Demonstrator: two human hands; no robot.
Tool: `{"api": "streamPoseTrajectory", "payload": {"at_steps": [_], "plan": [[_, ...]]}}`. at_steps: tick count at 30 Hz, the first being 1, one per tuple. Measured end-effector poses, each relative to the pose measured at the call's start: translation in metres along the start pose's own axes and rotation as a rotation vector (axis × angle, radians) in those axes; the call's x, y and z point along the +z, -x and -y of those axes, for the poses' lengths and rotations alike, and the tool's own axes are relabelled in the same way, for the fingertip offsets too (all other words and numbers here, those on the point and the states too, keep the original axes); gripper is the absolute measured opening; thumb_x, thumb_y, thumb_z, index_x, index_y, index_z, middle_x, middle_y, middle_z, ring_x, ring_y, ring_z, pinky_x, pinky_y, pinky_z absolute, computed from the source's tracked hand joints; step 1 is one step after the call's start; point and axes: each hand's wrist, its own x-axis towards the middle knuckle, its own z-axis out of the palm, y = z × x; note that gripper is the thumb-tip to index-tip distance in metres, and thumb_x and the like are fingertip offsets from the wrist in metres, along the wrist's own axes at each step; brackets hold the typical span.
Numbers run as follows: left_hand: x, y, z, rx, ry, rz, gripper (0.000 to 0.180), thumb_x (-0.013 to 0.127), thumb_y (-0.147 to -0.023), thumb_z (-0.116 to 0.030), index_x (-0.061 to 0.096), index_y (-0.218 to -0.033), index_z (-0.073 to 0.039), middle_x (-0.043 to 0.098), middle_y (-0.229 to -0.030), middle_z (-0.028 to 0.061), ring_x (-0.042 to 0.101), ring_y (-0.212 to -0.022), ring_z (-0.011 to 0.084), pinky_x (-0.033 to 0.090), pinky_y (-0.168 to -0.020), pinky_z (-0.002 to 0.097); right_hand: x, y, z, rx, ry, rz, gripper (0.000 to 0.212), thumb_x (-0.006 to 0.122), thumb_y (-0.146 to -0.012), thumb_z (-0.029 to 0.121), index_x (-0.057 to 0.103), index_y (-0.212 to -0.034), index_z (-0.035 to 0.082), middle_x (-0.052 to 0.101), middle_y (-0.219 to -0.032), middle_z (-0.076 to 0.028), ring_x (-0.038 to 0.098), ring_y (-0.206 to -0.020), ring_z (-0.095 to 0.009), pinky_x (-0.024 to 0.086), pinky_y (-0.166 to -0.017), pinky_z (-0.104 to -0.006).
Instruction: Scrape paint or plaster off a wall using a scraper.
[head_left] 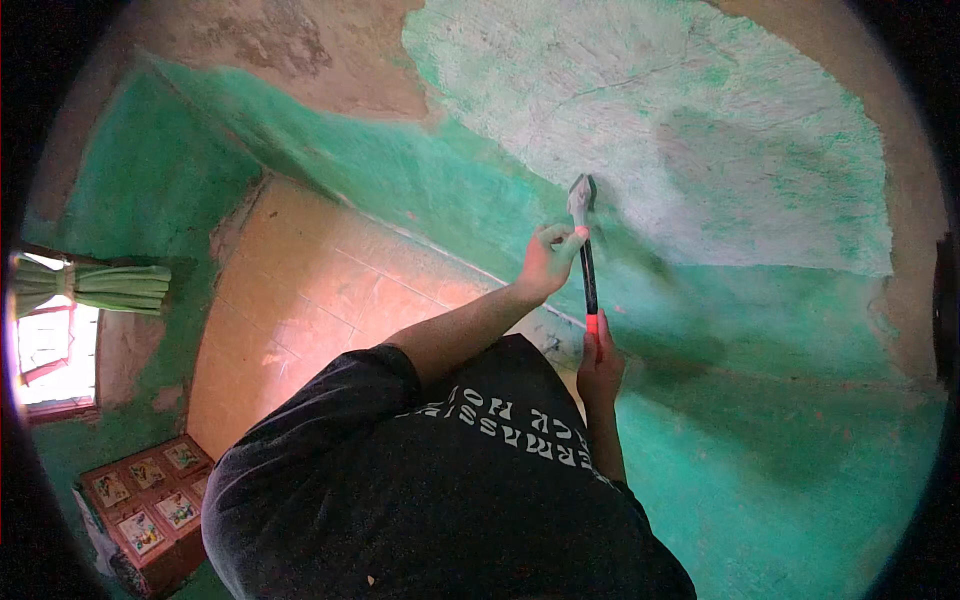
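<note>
A long, slim hammer-like tool (589, 275) with a black-and-red handle and a grey head points away from me. Its head lies over the lower edge of the pale patch (760, 130) on the green wall; whether it touches the wall I cannot tell. My left hand (547, 265) pinches the tool just below the head, its other fingers curled. Around the red lower end of the handle, my right hand (599, 372) is closed, with the palm side partly hidden.
Tan floor tiles (300, 290) run along the wall's foot at left. A barred window (58, 345) with a tied green curtain (120, 288) is at far left. Below it stands a reddish-brown cabinet (150, 505) with picture panels. Bare brown plaster (320, 60) shows above the green paint.
</note>
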Motion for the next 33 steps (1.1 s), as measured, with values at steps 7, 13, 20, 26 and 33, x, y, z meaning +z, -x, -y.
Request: {"api": "streamPoseTrajectory", "payload": {"at_steps": [7, 13, 20, 26, 33], "plan": [[-0.009, -0.008, 0.0, -0.048, 0.055, -0.018, 0.036, 0.067, -0.093, -0.038, 0.072, -0.098, -0.002, 0.062, -0.095, 0.0154, 0.057, -0.096, 0.0247, 0.045, -0.087, 0.0353, 0.005, -0.006, 0.006, -0.048, -0.053, -0.015, 0.045, 0.053, -0.1, 0.024, 0.051, -0.144, 0.014, 0.07, -0.111, -0.021, 0.072, -0.091, -0.032, 0.054, -0.077, -0.0387], [-0.015, -0.012, 0.005, 0.045, -0.003, -0.032, 0.042, 0.065, -0.095, -0.04, 0.071, -0.099, 0.001, 0.059, -0.087, 0.0034, 0.053, -0.087, 0.0126, 0.043, -0.079, 0.0294, 0.004, -0.013, 0.02, -0.183, -0.021, -0.046, 0.045, 0.053, -0.1, 0.025, 0.051, -0.143, 0.01, 0.068, -0.098, -0.026, 0.07, -0.074, -0.034, 0.052, -0.066, -0.0417], [-0.009, -0.009, 0.008, -0.073, 0.039, 0.052, 0.037, 0.067, -0.092, -0.04, 0.072, -0.1, -0.004, 0.061, -0.1, 0.0154, 0.056, -0.095, 0.0242, 0.045, -0.085, 0.0356, 0.006, -0.003, 0.012, -0.031, -0.018, -0.029, 0.045, 0.053, -0.1, 0.026, 0.051, -0.142, 0.01, 0.068, -0.098, -0.026, 0.071, -0.08, -0.032, 0.052, -0.066, -0.0399], [-0.005, -0.006, 0.011, -0.018, 0.036, 0.034, 0.038, 0.068, -0.092, -0.041, 0.072, -0.101, -0.004, 0.061, -0.099, 0.015, 0.058, -0.094, 0.0247, 0.046, -0.085, 0.0362, 0.005, -0.004, -0.006, -0.1, -0.038, -0.088, 0.045, 0.053, -0.1, 0.027, 0.051, -0.144, 0.014, 0.065, -0.08, -0.02, 0.064, -0.065, -0.025, 0.048, -0.062, -0.0348], [0.002, -0.007, 0.012, 0.014, 0.034, 0.022, 0.038, 0.068, -0.093, -0.039, 0.072, -0.1, -0.002, 0.062, -0.095, 0.0149, 0.059, -0.092, 0.0252, 0.046, -0.085, 0.0353, 0.001, -0.006, 0.003, -0.122, -0.003, -0.08, 0.046, 0.053, -0.101, 0.027, 0.05, -0.144, 0.013, 0.066, -0.082, -0.022, 0.066, -0.066, -0.025, 0.049, -0.062, -0.0366]]}}
